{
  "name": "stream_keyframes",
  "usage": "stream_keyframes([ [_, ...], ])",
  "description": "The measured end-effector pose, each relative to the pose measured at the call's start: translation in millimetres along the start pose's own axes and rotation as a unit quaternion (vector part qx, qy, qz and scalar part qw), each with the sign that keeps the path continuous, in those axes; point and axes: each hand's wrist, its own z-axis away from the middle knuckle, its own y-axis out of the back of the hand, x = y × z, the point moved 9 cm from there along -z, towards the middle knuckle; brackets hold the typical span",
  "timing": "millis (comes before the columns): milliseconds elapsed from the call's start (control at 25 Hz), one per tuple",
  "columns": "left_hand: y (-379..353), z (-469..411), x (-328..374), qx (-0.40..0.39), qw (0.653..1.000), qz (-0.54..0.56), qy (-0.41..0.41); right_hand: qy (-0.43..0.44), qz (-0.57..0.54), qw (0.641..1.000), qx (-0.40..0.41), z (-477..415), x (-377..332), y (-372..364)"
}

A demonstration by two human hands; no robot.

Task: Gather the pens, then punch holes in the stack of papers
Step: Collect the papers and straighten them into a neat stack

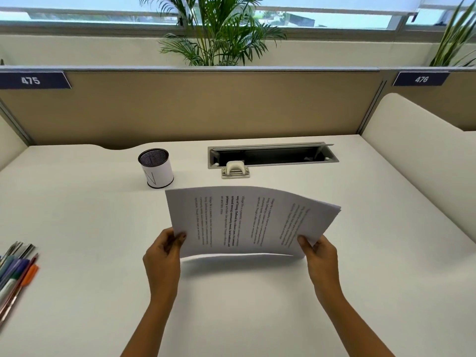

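Printed white paper stack is held above the white bench. Left hand and right hand pinch its near corners. Coloured pens lie far left.

Pretty bright, even daylight from the window; soft shadow under the papers; fisheye bend; pens smeared at the desk left edge.

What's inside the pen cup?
Only dark mesh shows inside the pen cup; nothing sticks out. Its near inner wall is hidden behind its own side. The pens lie at the left edge of the desk.
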Motion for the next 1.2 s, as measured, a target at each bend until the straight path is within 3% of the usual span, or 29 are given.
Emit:
stream_keyframes([
  [320,7,-14,-3,0.028,0.999,-0.024,0.039,0.001,0.044,0.999,-0.012,-12,-9,0],
  [480,11,-15,-7,0.056,0.995,0.003,0.086,-0.071,-0.013,0.997,0.026,-11,-5,8],
  [680,-14,10,-34,0.059,0.966,0.119,0.221,-0.138,-0.14,0.975,-0.106,28,-9,-50],
  [880,-47,47,-45,0.06,0.915,0.254,0.307,-0.098,-0.212,0.955,-0.184,52,-40,-86],
  [1040,-67,65,-42,0.045,0.903,0.273,0.328,-0.076,-0.17,0.975,-0.119,43,-45,-79],
  [1200,-83,72,-28,-0.025,0.934,0.22,0.28,-0.075,-0.118,0.988,-0.062,26,-35,-58],
])
